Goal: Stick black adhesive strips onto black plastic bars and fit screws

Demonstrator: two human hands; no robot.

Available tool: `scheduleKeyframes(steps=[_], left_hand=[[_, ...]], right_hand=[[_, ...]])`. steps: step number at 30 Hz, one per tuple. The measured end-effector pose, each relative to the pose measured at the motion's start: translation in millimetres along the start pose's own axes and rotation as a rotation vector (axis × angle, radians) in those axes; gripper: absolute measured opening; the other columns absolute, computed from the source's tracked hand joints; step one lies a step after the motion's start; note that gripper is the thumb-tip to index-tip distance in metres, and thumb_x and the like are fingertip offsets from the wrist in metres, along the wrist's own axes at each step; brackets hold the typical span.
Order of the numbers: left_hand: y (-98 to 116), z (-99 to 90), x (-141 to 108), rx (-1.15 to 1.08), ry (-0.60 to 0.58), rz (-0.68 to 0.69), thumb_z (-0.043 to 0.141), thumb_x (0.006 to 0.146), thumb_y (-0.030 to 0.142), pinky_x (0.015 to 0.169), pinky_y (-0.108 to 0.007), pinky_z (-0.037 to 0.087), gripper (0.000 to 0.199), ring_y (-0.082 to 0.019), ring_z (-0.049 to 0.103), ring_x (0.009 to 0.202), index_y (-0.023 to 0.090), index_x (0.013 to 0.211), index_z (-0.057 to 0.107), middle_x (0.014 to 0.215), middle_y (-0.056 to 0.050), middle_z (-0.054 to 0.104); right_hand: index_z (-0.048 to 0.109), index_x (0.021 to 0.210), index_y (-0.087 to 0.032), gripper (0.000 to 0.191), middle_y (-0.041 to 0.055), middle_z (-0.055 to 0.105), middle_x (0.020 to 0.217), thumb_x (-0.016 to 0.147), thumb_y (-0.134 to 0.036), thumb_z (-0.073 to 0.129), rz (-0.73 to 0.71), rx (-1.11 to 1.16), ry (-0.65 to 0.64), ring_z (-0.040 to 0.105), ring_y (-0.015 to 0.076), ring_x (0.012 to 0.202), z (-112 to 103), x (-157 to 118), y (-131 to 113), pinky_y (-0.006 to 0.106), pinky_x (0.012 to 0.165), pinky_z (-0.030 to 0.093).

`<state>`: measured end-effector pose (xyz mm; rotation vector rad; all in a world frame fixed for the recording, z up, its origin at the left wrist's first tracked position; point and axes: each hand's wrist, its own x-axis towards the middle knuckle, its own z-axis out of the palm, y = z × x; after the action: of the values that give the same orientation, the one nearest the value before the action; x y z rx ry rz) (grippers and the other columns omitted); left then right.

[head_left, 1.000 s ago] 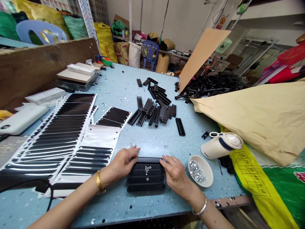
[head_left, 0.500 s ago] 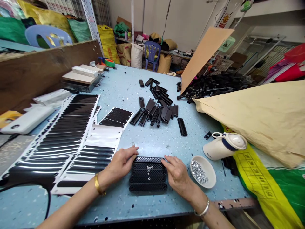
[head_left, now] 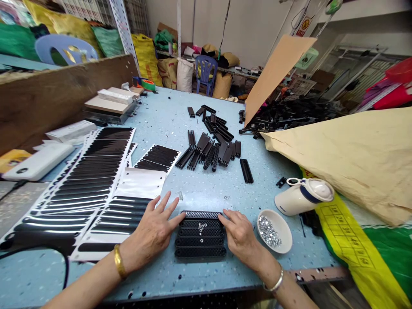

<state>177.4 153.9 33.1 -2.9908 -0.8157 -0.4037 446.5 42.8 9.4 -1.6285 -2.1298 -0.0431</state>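
Observation:
A row of black plastic strips (head_left: 200, 252) with a diamond-grid surface lies in front of me. Several small metal nuts (head_left: 201, 240) are scattered on the middle strips. My left hand (head_left: 153, 229) is open, fingers spread, and its thumb touches the left end of the farthest strip (head_left: 202, 215). At that strip's other end, my right hand (head_left: 240, 235) has thumb and forefinger closed about the tip; whether a nut is under them is hidden. A white bowl (head_left: 289, 231) of metal nuts stands just right of my right hand.
Loose black plastic pieces (head_left: 206, 148) are heaped farther back. Sheets of black stickers (head_left: 106, 171) cover the left side. A white lidded jug (head_left: 294, 197) stands behind the bowl, beside brown paper (head_left: 347, 150) and a yellow-green sack (head_left: 357, 257). A cardboard sheet (head_left: 277, 73) leans at the back right.
My left hand has spread its fingers and turned palm down, moving slightly left and nearer me, with the thumb at the strip's end. My right hand stays in place.

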Motion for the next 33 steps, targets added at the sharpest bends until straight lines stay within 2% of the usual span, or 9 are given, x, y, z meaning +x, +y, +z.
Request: scheduleKeyframes(steps=[9,14,20,23,26,30,33], left_hand=[[-12.4,4.7,-7.2,0.044,-0.071,0.012,0.055,0.070,0.004,0.101,-0.064,0.031,0.057,-0.043,0.038,0.132,0.027,0.121,0.062,0.134,-0.013,0.056],[-11.8,4.7,-9.6,0.054,-0.099,0.046,0.049,0.074,0.002,0.099,-0.064,0.032,0.056,-0.044,0.040,0.130,0.022,0.125,0.060,0.134,-0.016,0.057],[-14.7,6.8,-10.6,-0.082,-0.103,0.072,0.043,0.077,0.000,0.094,-0.058,0.040,0.056,-0.039,0.046,0.128,0.020,0.128,0.055,0.134,-0.013,0.058],[-6.3,6.2,-8.6,-0.149,-0.025,0.035,0.041,0.081,0.002,0.096,-0.057,0.040,0.052,-0.036,0.045,0.130,0.019,0.129,0.054,0.135,-0.013,0.057],[12.6,3.8,-4.3,-0.169,0.024,0.050,0.041,0.079,0.000,0.098,-0.059,0.038,0.055,-0.038,0.039,0.134,0.019,0.129,0.055,0.138,-0.015,0.054],[34.7,3.5,4.4,-0.167,-0.041,0.077,0.044,0.072,-0.003,0.098,-0.063,0.037,0.067,-0.042,0.036,0.135,0.022,0.133,0.053,0.141,-0.016,0.051],[37.6,6.5,7.7,-0.163,-0.061,0.057,0.045,0.070,-0.003,0.097,-0.065,0.036,0.065,-0.044,0.038,0.133,0.022,0.129,0.057,0.139,-0.016,0.053]], right_hand=[[0.067,0.116,-0.009,0.044,0.0198,0.067,0.113,0.084,0.001,0.040,-0.008,0.008,0.007,0.061,0.0294,0.102,1.1,-0.3,0.4,0.047,0.083,0.053],[0.067,0.117,-0.011,0.044,0.0192,0.067,0.114,0.084,0.000,0.040,0.000,0.010,-0.010,0.060,0.0293,0.103,1.4,-0.9,1.3,0.047,0.083,0.053],[0.068,0.115,-0.013,0.043,0.0191,0.066,0.114,0.085,-0.001,0.040,0.038,0.023,-0.005,0.060,0.0288,0.103,0.0,2.1,3.6,0.046,0.082,0.053],[0.068,0.116,-0.015,0.043,0.0191,0.064,0.116,0.084,-0.002,0.041,0.041,0.006,0.006,0.058,0.0306,0.107,-3.6,4.0,-1.9,0.049,0.085,0.051],[0.066,0.120,-0.019,0.045,0.0183,0.061,0.123,0.083,-0.004,0.044,0.018,-0.020,-0.041,0.053,0.0343,0.116,-7.4,4.8,-13.5,0.054,0.089,0.047],[0.060,0.127,-0.024,0.049,0.0165,0.056,0.131,0.083,-0.008,0.048,0.008,-0.039,-0.156,0.047,0.0378,0.123,-8.7,6.1,-28.2,0.058,0.092,0.042],[0.058,0.130,-0.025,0.049,0.0170,0.053,0.135,0.084,-0.010,0.050,0.007,-0.046,-0.223,0.044,0.0391,0.126,-7.3,6.9,-32.5,0.058,0.094,0.040]])
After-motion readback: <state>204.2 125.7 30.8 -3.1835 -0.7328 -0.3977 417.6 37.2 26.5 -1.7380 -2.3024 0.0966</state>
